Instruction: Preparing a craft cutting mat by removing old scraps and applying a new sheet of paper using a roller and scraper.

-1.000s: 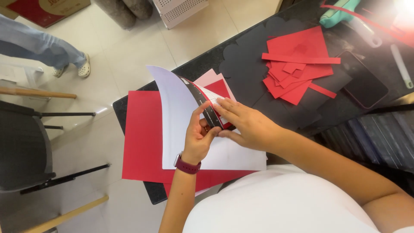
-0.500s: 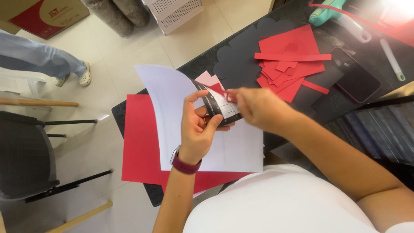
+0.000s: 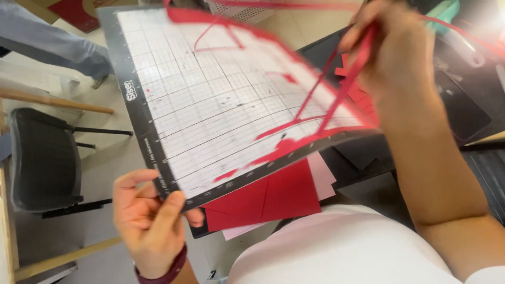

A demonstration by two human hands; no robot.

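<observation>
We hold a white gridded cutting mat with a black border (image 3: 221,100) tilted up across the middle of the frame. Our left hand (image 3: 150,221), at the lower left, pinches the mat's near corner between thumb and fingers. Our right hand (image 3: 389,47), at the upper right and blurred, pinches thin red paper strips (image 3: 336,100) that rise off the mat's surface. Below the mat, red paper sheets (image 3: 273,197) lie on the dark table (image 3: 363,158).
</observation>
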